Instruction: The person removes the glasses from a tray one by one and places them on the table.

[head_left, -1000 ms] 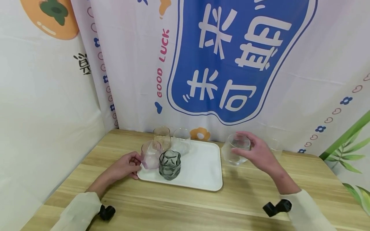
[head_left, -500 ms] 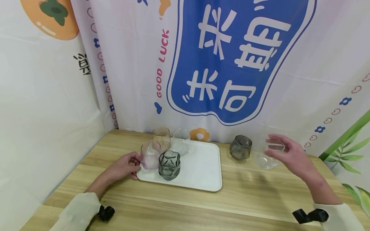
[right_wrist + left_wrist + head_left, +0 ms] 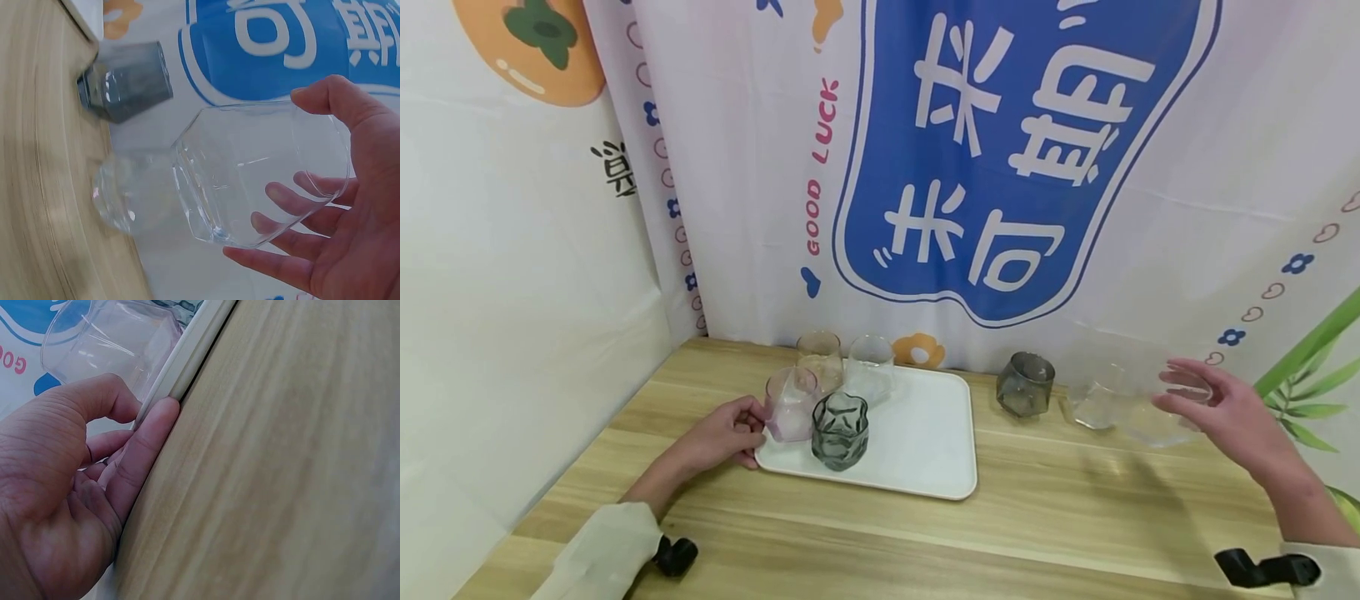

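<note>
My left hand [image 3: 726, 429] pinches the near left edge of a white tray [image 3: 925, 442] between thumb and fingers. On that tray stand a pink tumbler [image 3: 790, 408], an amber tumbler [image 3: 820, 358], a clear tumbler [image 3: 871, 367] and a wavy dark green tumbler [image 3: 840, 433]. At the far right, my right hand [image 3: 1232, 417] grips a clear faceted tumbler [image 3: 250, 175] near its rim, thumb on one side and fingers on the other. The right wrist view has it raised off the table. A rounder clear tumbler [image 3: 134, 194] sits on the wood just beyond it.
Right of the tray, a smoky grey faceted tumbler [image 3: 1026, 385] stands near the back edge of the wooden table [image 3: 850, 550]. A printed cloth [image 3: 760, 167] hangs directly behind the table, with another white cloth along the left side.
My right hand has carried the clear faceted tumbler rightward, from in front of the grey tumbler to past the rounder clear one. My left hand and the tray have stayed put.
</note>
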A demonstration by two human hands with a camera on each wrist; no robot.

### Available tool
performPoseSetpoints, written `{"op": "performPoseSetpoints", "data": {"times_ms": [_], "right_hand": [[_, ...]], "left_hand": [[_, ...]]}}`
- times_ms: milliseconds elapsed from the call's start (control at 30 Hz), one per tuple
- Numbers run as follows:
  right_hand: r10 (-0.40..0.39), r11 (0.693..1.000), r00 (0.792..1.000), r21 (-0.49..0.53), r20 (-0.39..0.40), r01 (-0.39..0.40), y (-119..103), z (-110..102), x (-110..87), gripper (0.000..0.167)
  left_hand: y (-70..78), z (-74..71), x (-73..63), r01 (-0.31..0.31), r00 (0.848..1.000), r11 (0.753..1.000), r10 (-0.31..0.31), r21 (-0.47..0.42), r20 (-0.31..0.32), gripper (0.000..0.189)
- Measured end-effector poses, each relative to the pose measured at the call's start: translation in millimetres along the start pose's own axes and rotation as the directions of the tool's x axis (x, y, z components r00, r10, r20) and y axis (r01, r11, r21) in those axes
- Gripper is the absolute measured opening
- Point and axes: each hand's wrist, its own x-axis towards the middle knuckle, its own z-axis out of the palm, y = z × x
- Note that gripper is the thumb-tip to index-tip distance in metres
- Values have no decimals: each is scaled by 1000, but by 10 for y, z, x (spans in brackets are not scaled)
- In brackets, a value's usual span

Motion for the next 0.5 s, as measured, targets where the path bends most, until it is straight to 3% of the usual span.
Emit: {"op": "performPoseSetpoints", "data": {"times_ms": [333, 500], "right_hand": [[107, 994, 994, -26, -8, -108, 477, -132, 105, 75], [163, 984, 987, -70, 9, -162, 611, -127, 191, 79]], "left_hand": [[5, -3, 2, -1, 1000, 1000, 1, 12, -2, 30], [-8, 11, 4, 7, 1000, 1000, -7, 1, 0, 31]]}}
